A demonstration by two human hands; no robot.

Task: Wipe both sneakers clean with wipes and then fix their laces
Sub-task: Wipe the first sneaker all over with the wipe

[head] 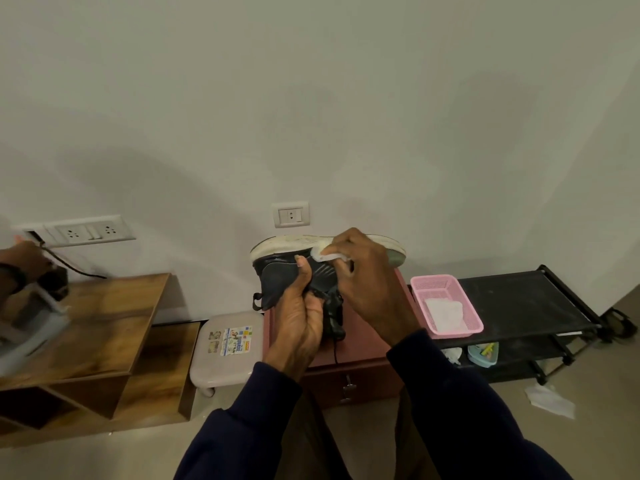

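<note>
red cabinet (363, 344): work surface. pink basket (433, 284), just right of the cabinet, keeps what appear to be spare wipes (445, 311) within reach. dark sneaker (277, 278), held above the cabinet, sole uppermost to expose its white edge. left hand (298, 327) grips the upper, steadying it. right hand (363, 285), fingers curled, presses a white wipe (327, 252) against that edge.

My sneaker (277, 282) and wipe (327, 255) crowd the air above the red cabinet (363, 355); its top near me lies bare; just right, a pink basket (446, 282) blocks; left, a stool (228, 362); behind, the wall (346, 133) close.
</note>
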